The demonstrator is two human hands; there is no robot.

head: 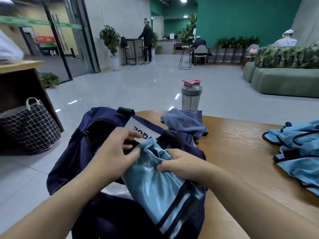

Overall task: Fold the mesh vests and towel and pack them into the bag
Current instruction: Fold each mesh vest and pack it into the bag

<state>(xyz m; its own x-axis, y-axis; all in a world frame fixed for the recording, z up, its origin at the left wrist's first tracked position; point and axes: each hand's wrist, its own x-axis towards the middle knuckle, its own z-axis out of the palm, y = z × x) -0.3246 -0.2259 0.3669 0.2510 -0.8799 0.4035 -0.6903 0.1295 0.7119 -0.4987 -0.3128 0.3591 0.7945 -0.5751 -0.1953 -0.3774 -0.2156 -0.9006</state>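
Both my hands, left and right, are gripping the folded light-blue mesh vest, pushing it into the navy fabric bag. Loosening either grip risks it unfolding and snagging the bag's mouth.

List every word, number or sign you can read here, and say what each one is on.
"04": white digits low on the glass door.
White label on the navy bag: large dark letters, upside down and partly covered by the left hand; unreadable.
Small print on the white tag: too small.
Red sign: blurred.
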